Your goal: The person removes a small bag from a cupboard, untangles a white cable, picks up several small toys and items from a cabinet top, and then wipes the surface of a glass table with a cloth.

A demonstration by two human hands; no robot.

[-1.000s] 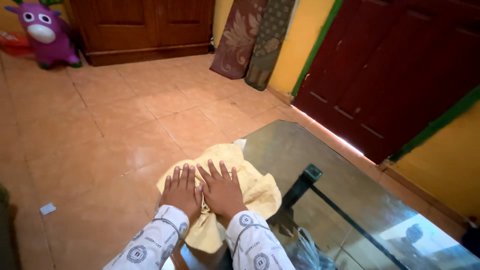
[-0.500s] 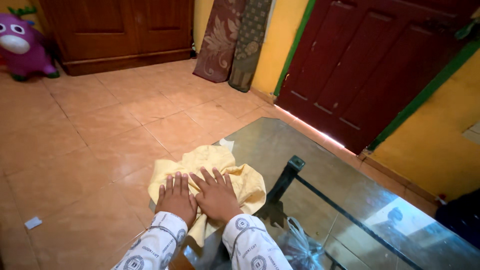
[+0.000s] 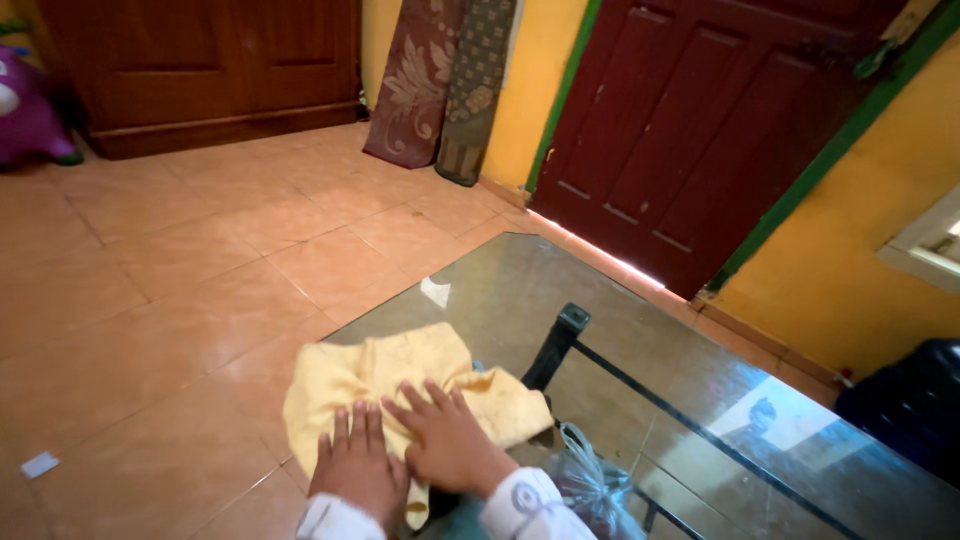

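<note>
A yellow cloth point(image 3: 400, 385) lies spread on the near left corner of a glass tabletop point(image 3: 640, 330). Both of my hands press flat on it, side by side. My left hand point(image 3: 358, 463) rests on the cloth's near left part, fingers together. My right hand point(image 3: 447, 440) lies just right of it, fingers slightly spread and pointing up-left. White patterned sleeves cover both wrists. The cloth's left edge hangs over the table's edge.
A black table frame point(image 3: 555, 345) and a clear plastic bag point(image 3: 590, 480) show through the glass. Orange floor tiles point(image 3: 180, 280) lie left. A dark red door point(image 3: 700, 130), rolled rugs point(image 3: 440, 80), a wooden cabinet point(image 3: 200, 70) and a purple toy point(image 3: 25, 110) stand beyond.
The view has swung right and closer to the table. My hands stay flat on the cloth, which has shifted slightly along the glass.
</note>
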